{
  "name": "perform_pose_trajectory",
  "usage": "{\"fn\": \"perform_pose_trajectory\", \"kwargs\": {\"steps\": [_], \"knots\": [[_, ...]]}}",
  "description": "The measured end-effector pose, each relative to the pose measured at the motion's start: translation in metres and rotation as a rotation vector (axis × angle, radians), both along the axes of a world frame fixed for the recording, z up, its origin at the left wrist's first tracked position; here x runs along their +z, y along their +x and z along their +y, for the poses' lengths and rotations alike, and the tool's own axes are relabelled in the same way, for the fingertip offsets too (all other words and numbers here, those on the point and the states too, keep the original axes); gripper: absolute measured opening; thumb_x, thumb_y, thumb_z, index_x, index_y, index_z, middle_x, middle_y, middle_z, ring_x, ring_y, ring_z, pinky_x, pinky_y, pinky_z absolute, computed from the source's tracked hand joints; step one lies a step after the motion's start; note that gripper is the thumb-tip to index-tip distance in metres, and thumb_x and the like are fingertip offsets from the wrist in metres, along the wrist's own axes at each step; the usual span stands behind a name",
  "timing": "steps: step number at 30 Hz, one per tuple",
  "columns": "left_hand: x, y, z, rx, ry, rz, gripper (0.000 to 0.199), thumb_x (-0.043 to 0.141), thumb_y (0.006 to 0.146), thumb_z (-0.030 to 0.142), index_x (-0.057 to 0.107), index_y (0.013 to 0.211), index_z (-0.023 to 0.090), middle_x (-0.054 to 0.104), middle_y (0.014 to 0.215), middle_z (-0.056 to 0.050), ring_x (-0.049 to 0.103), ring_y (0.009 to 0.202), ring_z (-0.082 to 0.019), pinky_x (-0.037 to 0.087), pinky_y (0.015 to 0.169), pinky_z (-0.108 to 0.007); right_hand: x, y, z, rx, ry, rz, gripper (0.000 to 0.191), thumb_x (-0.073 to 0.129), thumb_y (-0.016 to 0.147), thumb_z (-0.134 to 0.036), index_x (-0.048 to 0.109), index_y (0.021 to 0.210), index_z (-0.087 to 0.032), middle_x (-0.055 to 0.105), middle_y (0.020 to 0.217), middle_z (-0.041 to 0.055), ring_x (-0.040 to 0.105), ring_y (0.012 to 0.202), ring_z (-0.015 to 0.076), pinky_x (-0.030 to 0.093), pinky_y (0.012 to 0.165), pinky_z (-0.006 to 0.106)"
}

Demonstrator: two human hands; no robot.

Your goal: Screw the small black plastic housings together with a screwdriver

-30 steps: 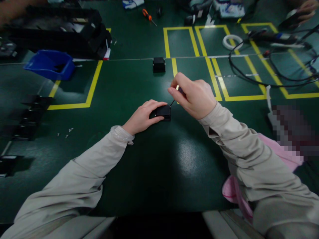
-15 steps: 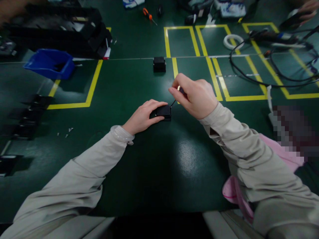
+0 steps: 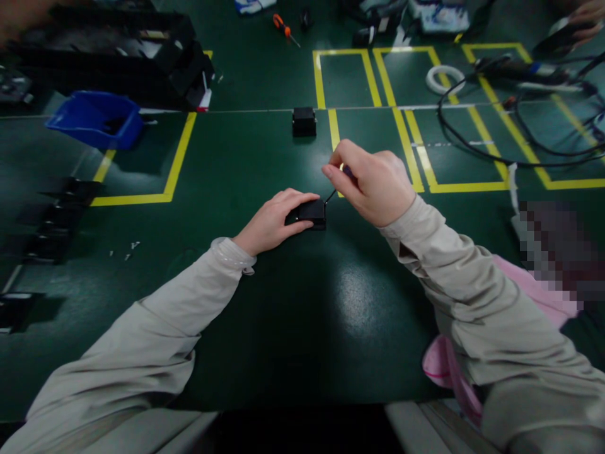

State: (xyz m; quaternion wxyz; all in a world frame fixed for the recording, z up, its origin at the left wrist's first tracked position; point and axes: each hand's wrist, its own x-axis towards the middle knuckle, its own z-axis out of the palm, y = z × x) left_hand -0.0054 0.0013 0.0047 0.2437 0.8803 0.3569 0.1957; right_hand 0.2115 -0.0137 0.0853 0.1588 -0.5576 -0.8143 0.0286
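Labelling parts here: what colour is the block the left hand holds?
Black block; clearest in head view.

A glossy green tabletop [image 3: 227,164], marked with yellow tape [image 3: 467,187], reflects pale light [image 3: 357,296].

Tbl [image 3: 283,328] dk grn, tape [image 3: 183,149] yel. Part [image 3: 312,209] blk; tool [image 3: 331,197] dk. Block [image 3: 304,122] blk. Bin [image 3: 94,118] blue. Driver [image 3: 282,26] org/blk. Ring [image 3: 430,80] wht. Sleeves [image 3: 155,321] lt gry-beige. Cloth [image 3: 534,280] pink.
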Motion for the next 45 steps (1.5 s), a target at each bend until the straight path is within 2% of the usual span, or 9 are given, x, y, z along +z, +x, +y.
{"fn": "perform_pose_trajectory", "kwargs": {"steps": [7,14,23,31,38,45], "knots": [[0.0003,0.0006,0.0002,-0.001,0.003,0.002,0.047,0.061,0.094,0.034,0.053,0.138,0.021,0.059,0.124,-0.008,0.056,0.117,-0.022,0.044,0.103,-0.036,0.0024,-0.0009,-0.0014,-0.003,0.000,-0.010,0.036,0.029,0.100,-0.033,0.052,0.123,-0.018,0.068,0.085,0.0045,0.067,0.076,0.0187,0.044,0.072,0.031],[0.0000,0.0004,0.0000,-0.003,0.008,-0.001,0.048,0.061,0.094,0.034,0.052,0.139,0.021,0.059,0.124,-0.008,0.056,0.117,-0.022,0.044,0.104,-0.037,-0.0015,0.0000,-0.0009,0.022,0.019,0.009,0.042,0.028,0.101,-0.047,0.056,0.113,-0.019,0.067,0.081,0.0034,0.066,0.074,0.0168,0.044,0.072,0.029],[0.0009,0.0006,-0.0001,-0.002,0.001,-0.003,0.047,0.061,0.094,0.035,0.053,0.138,0.021,0.060,0.125,-0.008,0.056,0.117,-0.023,0.044,0.104,-0.037,-0.0005,-0.0003,-0.0012,0.027,0.029,0.018,0.036,0.029,0.100,-0.033,0.054,0.121,-0.019,0.067,0.083,0.0032,0.066,0.073,0.0173,0.043,0.071,0.030],[-0.0006,0.0002,0.0002,0.001,-0.003,0.000,0.048,0.061,0.093,0.035,0.053,0.139,0.022,0.059,0.126,-0.008,0.056,0.118,-0.023,0.044,0.104,-0.038,-0.0026,-0.0008,0.0000,0.013,0.022,0.003,0.040,0.029,0.101,-0.046,0.057,0.112,-0.020,0.067,0.080,0.0040,0.067,0.075,0.0180,0.046,0.073,0.031],[0.0008,0.0010,-0.0001,0.000,0.003,-0.004,0.047,0.062,0.093,0.033,0.054,0.138,0.020,0.060,0.124,-0.008,0.056,0.117,-0.022,0.044,0.104,-0.036,-0.0014,-0.0009,-0.0008,0.018,0.021,0.045,0.033,0.030,0.100,-0.033,0.052,0.120,-0.019,0.068,0.087,0.0051,0.068,0.078,0.0186,0.046,0.074,0.031],[0.0003,0.0004,-0.0004,-0.001,-0.006,-0.003,0.047,0.061,0.093,0.035,0.053,0.138,0.022,0.060,0.125,-0.008,0.056,0.117,-0.023,0.044,0.104,-0.037,-0.0020,-0.0007,-0.0008,0.019,-0.001,0.019,0.042,0.026,0.101,-0.048,0.055,0.113,-0.019,0.067,0.083,0.0047,0.067,0.076,0.0180,0.046,0.075,0.031]]}}
